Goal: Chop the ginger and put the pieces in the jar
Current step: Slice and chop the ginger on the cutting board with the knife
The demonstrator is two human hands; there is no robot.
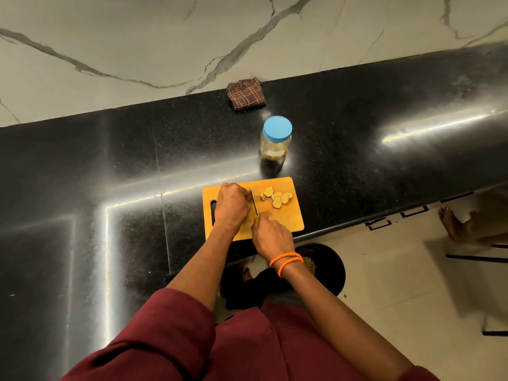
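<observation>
We work at a polished black granite counter (357, 149) that throws back long streaks of light, with a white marble-veined wall (165, 45) rising behind it. Our left hand (232, 206) sits curled on the wooden cutting board (286, 218), knuckles up; its fingers are bent under, and we cannot tell whether a piece of ginger lies beneath them. Our right hand (272, 237), orange bands (287, 261) at the wrist, grips the green handle of a knife (255, 204), whose blade runs just beside the left fingers. To the right of that blade, just clear of our fingers, the ginger slices (277, 198) lie in a loose cluster on the board. Beyond our fingertips, past the board's far edge, the jar (275, 138) stands upright with its blue lid on, some yellowish bits visible inside. Farther still, against the wall, lies a folded brown checked cloth (246, 93). To our right the counter ends and pale floor tiles (398, 270) show.
</observation>
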